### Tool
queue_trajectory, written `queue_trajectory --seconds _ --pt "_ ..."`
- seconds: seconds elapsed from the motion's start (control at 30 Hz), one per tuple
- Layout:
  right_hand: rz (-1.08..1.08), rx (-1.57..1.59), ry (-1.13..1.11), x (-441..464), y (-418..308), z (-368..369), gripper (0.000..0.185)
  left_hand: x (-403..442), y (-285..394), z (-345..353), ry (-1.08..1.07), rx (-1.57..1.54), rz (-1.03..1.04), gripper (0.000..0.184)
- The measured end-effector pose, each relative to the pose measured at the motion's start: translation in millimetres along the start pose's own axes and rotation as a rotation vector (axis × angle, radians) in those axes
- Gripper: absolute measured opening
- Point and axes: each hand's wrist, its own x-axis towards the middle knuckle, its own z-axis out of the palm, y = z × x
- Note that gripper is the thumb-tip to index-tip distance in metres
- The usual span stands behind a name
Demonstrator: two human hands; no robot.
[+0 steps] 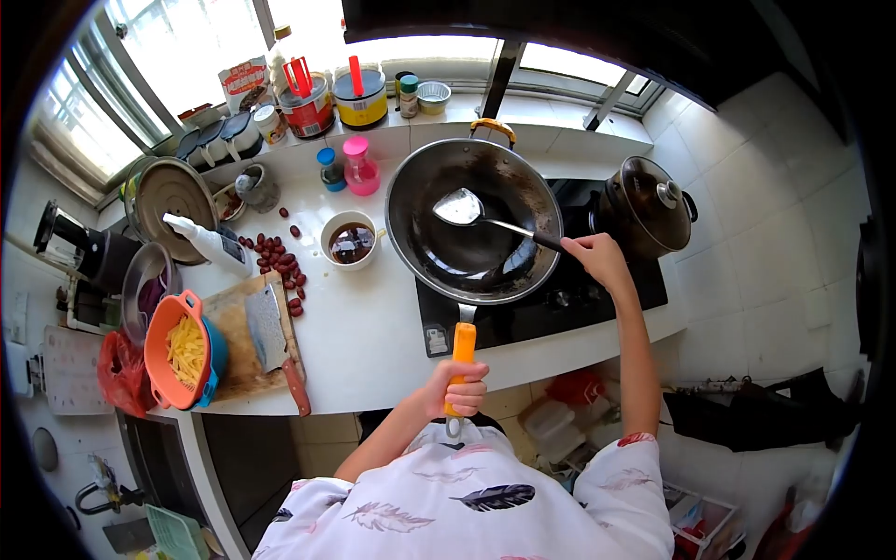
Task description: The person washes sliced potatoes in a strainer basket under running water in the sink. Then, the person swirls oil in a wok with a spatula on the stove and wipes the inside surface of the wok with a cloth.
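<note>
My left hand [451,388] is wrapped round the orange handle of a wok [420,252], which sits over the black hob [499,327]. With my right hand [597,258] I grip the dark end of a metal spatula [459,207]. The spatula's blade rests inside the wok, toward its upper left. The wok's inside is dark and glossy, with brownish marks on its right wall; I see no food in it. Left of the wok stands a white cup [347,265] of dark liquid.
A lidded pot [644,207] stands right of the wok. Red dates [271,257] lie on the counter near a cleaver [269,327] on a wooden board [224,308]. An orange colander [173,322] holds pale yellow strips. Jars and a pink bottle [361,168] line the back.
</note>
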Motion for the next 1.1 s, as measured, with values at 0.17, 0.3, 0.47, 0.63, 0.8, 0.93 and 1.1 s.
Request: queue_trajectory --seconds 0.17,0.3,0.47,0.63,0.8,0.93,1.1 --pt "0.002 0.059 -0.122 -22 -14 -13 0.037 -9 -2 -18 -0.057 0.02 -0.008 0.03" --pt "0.064 0.094 -0.082 -56 2 -47 0.033 -15 -1 -40 -0.054 0.073 -0.015 0.028" --pt "0.1 0.032 0.035 -80 35 -59 0.033 -16 -1 -41 -0.041 0.09 -0.022 0.027" --pt "0.064 0.018 0.185 -68 41 -40 0.033 -15 -1 -49 -0.043 0.138 -0.022 0.026" --pt "-0.148 0.144 0.186 -43 19 4 0.03 -15 -1 -46 -0.063 0.14 -0.022 0.027" --pt "-0.164 0.136 0.062 -47 -6 14 0.029 -16 0 -33 -0.066 0.1 0.005 0.028" --pt "-0.023 -0.046 -0.104 -72 -6 -22 0.029 -16 3 -21 -0.089 0.042 0.001 0.029"
